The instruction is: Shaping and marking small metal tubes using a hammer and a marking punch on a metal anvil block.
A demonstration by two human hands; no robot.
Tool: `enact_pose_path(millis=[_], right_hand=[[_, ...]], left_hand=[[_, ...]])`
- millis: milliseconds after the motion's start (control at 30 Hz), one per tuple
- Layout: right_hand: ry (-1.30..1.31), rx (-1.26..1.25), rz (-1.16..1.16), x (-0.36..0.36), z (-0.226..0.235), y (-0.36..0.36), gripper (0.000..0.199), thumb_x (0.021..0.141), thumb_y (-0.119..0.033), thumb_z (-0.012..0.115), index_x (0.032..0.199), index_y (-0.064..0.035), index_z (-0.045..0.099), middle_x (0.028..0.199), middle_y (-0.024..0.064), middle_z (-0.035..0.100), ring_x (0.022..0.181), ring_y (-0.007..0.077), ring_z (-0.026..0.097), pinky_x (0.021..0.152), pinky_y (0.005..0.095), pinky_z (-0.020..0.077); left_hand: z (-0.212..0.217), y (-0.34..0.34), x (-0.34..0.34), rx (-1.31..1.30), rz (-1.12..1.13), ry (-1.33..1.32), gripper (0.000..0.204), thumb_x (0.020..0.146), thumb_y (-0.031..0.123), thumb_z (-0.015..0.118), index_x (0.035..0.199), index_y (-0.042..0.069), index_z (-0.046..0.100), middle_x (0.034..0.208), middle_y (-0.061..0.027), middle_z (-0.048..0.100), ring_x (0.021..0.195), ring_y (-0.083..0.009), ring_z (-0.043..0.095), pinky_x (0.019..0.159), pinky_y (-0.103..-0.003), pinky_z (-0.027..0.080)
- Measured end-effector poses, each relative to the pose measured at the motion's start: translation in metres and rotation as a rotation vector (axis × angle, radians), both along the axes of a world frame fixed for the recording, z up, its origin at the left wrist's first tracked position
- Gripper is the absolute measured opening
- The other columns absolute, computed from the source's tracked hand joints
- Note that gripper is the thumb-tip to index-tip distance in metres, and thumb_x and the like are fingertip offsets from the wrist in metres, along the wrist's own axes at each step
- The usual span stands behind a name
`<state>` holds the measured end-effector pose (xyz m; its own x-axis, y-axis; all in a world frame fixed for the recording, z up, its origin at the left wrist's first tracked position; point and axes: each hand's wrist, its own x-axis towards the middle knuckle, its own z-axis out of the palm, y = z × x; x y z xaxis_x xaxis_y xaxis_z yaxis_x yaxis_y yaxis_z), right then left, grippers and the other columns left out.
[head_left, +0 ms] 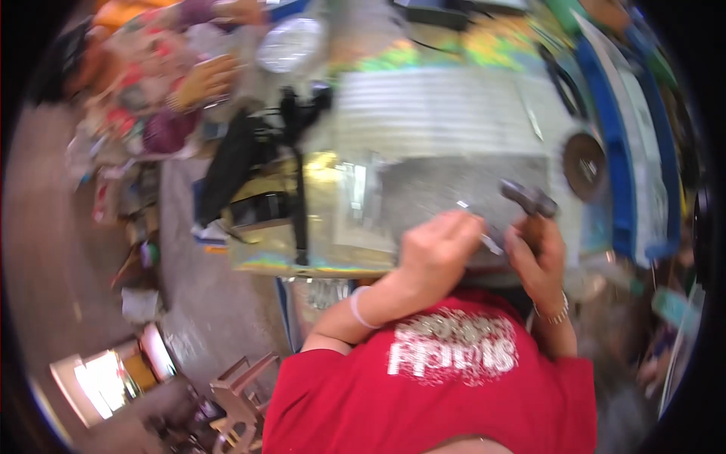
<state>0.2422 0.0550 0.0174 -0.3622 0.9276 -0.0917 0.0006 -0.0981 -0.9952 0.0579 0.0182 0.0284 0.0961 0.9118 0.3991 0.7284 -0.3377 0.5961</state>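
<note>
My left hand [442,246] is closed in a pinch above the front of a grey flat slab [431,181]. A small shiny piece [491,244] shows beside its fingertips, too blurred to name; a second glint sits above the knuckles. A little to the right, my right hand [538,253] is wrapped around the handle of a hammer [527,198]. The dark metal head points up and stands over the slab's right part. Most of the handle is hidden by my fingers. Hammer and left hand are apart.
Beyond the slab lies a pale lined sheet [431,106]. A brown disc [583,166], dark-handled scissors or pliers [563,82] and a blue tray [616,151] are on the right. At left are a black bag [238,163] and a dark phone-like object [259,209]. Another person's hand [204,83] is far left.
</note>
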Motion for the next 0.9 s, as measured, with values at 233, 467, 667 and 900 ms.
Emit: enact_pose_path(millis=[233, 467, 667, 900], right_hand=[[0.15, 0.03, 0.147, -0.004, 0.044, -0.007, 0.033, 0.07, 0.007, 0.071, 0.101, 0.0021, 0.06, 0.077, 0.0016, 0.06, 0.064, 0.004, 0.053, 0.056, 0.0175, 0.0407], [-0.16, 0.444, 0.215, -0.012, 0.062, 0.008, 0.019, 0.074, -0.006, 0.073, 0.087, 0.0015, 0.061, 0.072, 0.0065, 0.062, 0.06, 0.0145, 0.059, 0.056, 0.025, 0.0462], [-0.113, 0.174, 0.162, -0.015, 0.061, 0.015, 0.014, 0.078, -0.007, 0.067, 0.089, -0.0014, 0.062, 0.065, -0.0009, 0.058, 0.057, 0.0052, 0.052, 0.053, 0.021, 0.0419], [0.068, 0.12, 0.154, -0.003, 0.047, 0.026, 0.017, 0.085, 0.001, 0.056, 0.102, 0.0027, 0.056, 0.079, 0.0025, 0.059, 0.067, 0.0059, 0.055, 0.058, 0.0201, 0.044]], left_hand=[[0.007, -0.011, 0.006, -0.015, -0.003, 0.014, 0.023, 0.068, 0.008, 0.059, 0.09, 0.005, 0.052, 0.081, -0.009, 0.055, 0.075, -0.0267, 0.06, 0.06, -0.035, 0.05], [0.006, -0.008, 0.008, 0.014, -0.019, -0.026, 0.017, 0.07, 0.006, 0.057, 0.085, 0.006, 0.048, 0.079, -0.0096, 0.051, 0.075, -0.0273, 0.058, 0.059, -0.036, 0.049], [-0.002, 0.001, -0.005, -0.037, -0.017, -0.163, 0.019, 0.068, -0.001, 0.059, 0.085, 0.006, 0.053, 0.075, -0.0122, 0.055, 0.068, -0.032, 0.058, 0.054, -0.041, 0.047], [0.007, 0.005, -0.006, -0.126, -0.038, -0.274, 0.026, 0.07, -0.013, 0.056, 0.09, 0.002, 0.06, 0.081, -0.0134, 0.062, 0.071, -0.0291, 0.063, 0.061, -0.034, 0.049]])
